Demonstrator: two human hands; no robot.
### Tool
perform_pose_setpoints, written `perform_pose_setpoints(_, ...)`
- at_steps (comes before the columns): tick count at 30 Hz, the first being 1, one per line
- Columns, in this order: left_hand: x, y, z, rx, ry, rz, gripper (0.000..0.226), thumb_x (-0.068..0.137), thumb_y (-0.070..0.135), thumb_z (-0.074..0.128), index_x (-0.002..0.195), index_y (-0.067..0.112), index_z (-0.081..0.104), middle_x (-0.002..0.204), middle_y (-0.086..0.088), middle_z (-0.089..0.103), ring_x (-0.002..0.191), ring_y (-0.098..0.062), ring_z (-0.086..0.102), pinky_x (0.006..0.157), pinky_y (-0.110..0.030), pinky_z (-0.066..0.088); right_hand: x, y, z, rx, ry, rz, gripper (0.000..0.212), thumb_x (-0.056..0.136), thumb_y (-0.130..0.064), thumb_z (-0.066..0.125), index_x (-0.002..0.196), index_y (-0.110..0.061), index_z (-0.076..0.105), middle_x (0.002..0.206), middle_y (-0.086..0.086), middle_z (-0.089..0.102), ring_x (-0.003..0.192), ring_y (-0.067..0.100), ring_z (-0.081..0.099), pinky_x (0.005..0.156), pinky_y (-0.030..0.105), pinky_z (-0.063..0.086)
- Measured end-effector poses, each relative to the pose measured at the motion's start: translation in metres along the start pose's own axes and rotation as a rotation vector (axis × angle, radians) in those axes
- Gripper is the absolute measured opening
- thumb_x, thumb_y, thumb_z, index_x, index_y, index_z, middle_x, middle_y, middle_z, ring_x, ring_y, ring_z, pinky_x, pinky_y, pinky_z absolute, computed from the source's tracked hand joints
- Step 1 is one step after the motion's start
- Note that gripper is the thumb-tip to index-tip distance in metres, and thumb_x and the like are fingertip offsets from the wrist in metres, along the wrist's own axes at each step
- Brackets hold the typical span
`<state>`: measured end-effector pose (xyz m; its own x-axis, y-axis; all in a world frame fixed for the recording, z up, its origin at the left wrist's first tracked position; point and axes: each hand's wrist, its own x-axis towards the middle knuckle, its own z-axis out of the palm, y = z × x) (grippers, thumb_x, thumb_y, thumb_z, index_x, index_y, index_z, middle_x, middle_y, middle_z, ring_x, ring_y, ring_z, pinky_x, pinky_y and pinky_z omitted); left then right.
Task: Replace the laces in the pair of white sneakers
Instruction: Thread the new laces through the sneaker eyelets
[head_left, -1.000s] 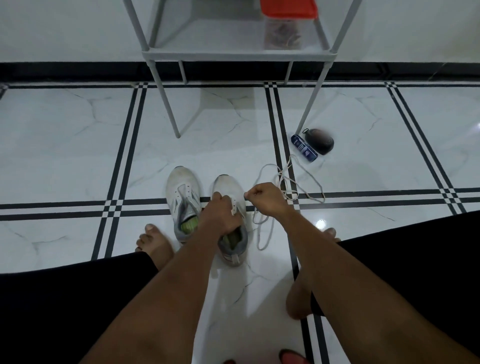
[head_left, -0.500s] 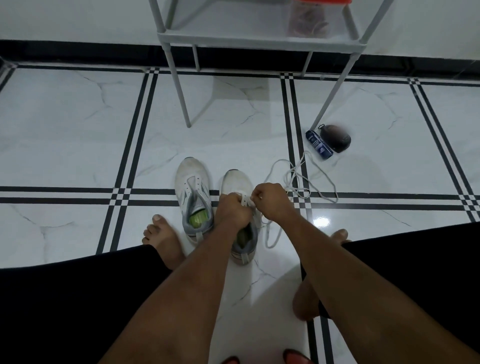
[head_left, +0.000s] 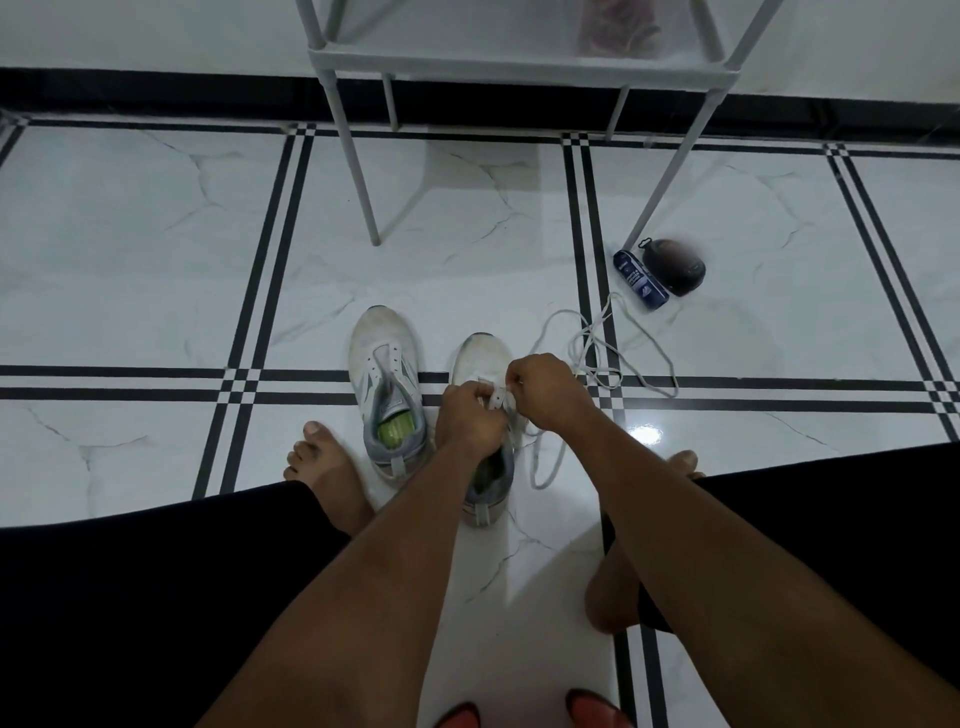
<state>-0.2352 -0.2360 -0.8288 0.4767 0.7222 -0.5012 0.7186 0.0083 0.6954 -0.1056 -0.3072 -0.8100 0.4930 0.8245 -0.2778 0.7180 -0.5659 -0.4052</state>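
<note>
Two white sneakers with grey heels and green insoles stand side by side on the tiled floor. The left sneaker (head_left: 385, 384) has no lace in its eyelets. On the tongue area of the right sneaker (head_left: 480, 364), my left hand (head_left: 467, 421) pinches the eyelet flap. My right hand (head_left: 545, 389) is closed on the end of a white lace (head_left: 602, 358) right at the eyelets. The rest of that lace lies in loose loops on the floor to the right of the shoe. My hands hide the eyelets.
A white metal rack (head_left: 519, 73) stands at the back on thin legs. A blue tube (head_left: 640, 279) and a dark round object (head_left: 675, 266) lie by its right leg. My bare feet (head_left: 324, 467) and black-clad legs flank the sneakers.
My right hand has come in from the right to meet my left hand over the right sneaker's eyelets. The view has tilted slightly, so the sneakers sit lower and nearer.
</note>
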Motion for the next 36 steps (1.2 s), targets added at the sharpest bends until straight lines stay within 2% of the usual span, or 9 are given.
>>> perform_pose_setpoints(6, 0.001, 0.002, 0.001, -0.025, -0.022, -0.005, 0.032, 0.083, 0.016, 0.072, 0.112, 0.029, 0.072, 0.130, 0.000, 0.057, 0.103, -0.020, 0.065, 0.086, -0.032, 0.055, 0.003, -0.002, 0.000, -0.048, -0.050, 0.015, 0.019, 0.090, -0.005, 0.062, 0.099, -0.014, 0.076, 0.098, 0.007, 0.073, 0.092, 0.026, 0.066, 0.072, 0.030, 0.041)
perform_pose_setpoints(12, 0.008, -0.007, 0.002, -0.047, -0.090, -0.008, 0.035, 0.068, 0.025, 0.065, 0.100, 0.040, 0.069, 0.122, 0.001, 0.065, 0.100, -0.017, 0.068, 0.091, -0.040, 0.060, 0.001, 0.002, 0.007, 0.031, -0.042, 0.045, 0.020, 0.088, -0.008, 0.065, 0.096, -0.019, 0.079, 0.097, 0.005, 0.075, 0.096, 0.027, 0.068, 0.080, 0.037, 0.055)
perform_pose_setpoints(16, 0.011, -0.001, -0.008, -0.108, -0.102, -0.033, 0.024, 0.082, 0.022, 0.052, 0.079, 0.016, 0.075, 0.095, -0.015, 0.072, 0.080, -0.026, 0.067, 0.070, -0.042, 0.056, -0.008, 0.000, 0.006, -0.046, -0.028, 0.064, 0.032, 0.102, -0.033, 0.059, 0.130, -0.032, 0.075, 0.138, 0.006, 0.059, 0.129, 0.034, 0.049, 0.107, 0.050, 0.043)
perform_pose_setpoints(18, 0.014, 0.003, -0.017, -0.106, -0.140, -0.009, 0.029, 0.090, 0.016, 0.050, 0.086, 0.003, 0.075, 0.089, -0.017, 0.074, 0.076, -0.024, 0.062, 0.076, -0.049, 0.056, -0.017, -0.006, 0.006, 0.046, 0.024, 0.144, 0.047, 0.101, -0.043, 0.059, 0.147, -0.032, 0.062, 0.153, 0.009, 0.041, 0.142, 0.035, 0.033, 0.116, 0.054, 0.033)
perform_pose_setpoints(23, 0.022, 0.006, -0.039, -0.002, -0.261, 0.029, 0.029, 0.097, 0.005, 0.049, 0.092, 0.004, 0.077, 0.066, -0.002, 0.064, 0.062, -0.021, 0.056, 0.064, -0.040, 0.050, -0.043, -0.016, 0.000, 0.222, 0.182, 0.226, 0.057, 0.081, -0.063, 0.067, 0.119, -0.022, 0.065, 0.121, 0.001, 0.053, 0.115, 0.022, 0.053, 0.097, 0.043, 0.050)
perform_pose_setpoints(25, 0.024, 0.006, -0.040, 0.023, -0.274, 0.045, 0.032, 0.097, 0.003, 0.047, 0.105, 0.002, 0.078, 0.083, -0.015, 0.074, 0.076, -0.035, 0.067, 0.074, -0.050, 0.056, -0.050, -0.018, -0.006, 0.292, 0.005, 0.228, 0.053, 0.072, -0.064, 0.073, 0.099, -0.019, 0.069, 0.101, -0.002, 0.066, 0.092, 0.016, 0.064, 0.082, 0.043, 0.058)
perform_pose_setpoints(28, 0.023, 0.008, -0.039, 0.061, -0.269, 0.065, 0.035, 0.101, 0.004, 0.047, 0.121, 0.009, 0.075, 0.116, -0.023, 0.074, 0.094, -0.043, 0.072, 0.072, -0.038, 0.054, -0.057, -0.017, -0.005, 0.256, -0.094, 0.159, 0.060, 0.064, -0.069, 0.070, 0.085, -0.013, 0.073, 0.082, 0.005, 0.071, 0.079, 0.020, 0.067, 0.073, 0.046, 0.059)
perform_pose_setpoints(33, 0.016, 0.009, -0.036, 0.228, -0.173, 0.183, 0.032, 0.097, 0.018, 0.057, 0.122, 0.018, 0.077, 0.130, -0.003, 0.073, 0.119, -0.025, 0.067, 0.102, -0.036, 0.053, -0.058, -0.020, 0.005, 0.198, -0.003, 0.116, 0.032, 0.093, -0.044, 0.062, 0.079, -0.015, 0.061, 0.072, 0.003, 0.065, 0.074, 0.026, 0.063, 0.068, 0.041, 0.053)
perform_pose_setpoints(36, 0.014, 0.010, -0.029, 0.329, -0.071, 0.239, 0.028, 0.094, 0.034, 0.062, 0.116, 0.028, 0.078, 0.126, 0.002, 0.073, 0.114, -0.023, 0.068, 0.095, -0.037, 0.055, -0.058, -0.017, 0.011, 0.237, 0.025, 0.154, 0.030, 0.099, -0.036, 0.056, 0.084, -0.011, 0.061, 0.082, 0.011, 0.068, 0.081, 0.032, 0.065, 0.072, 0.041, 0.052)
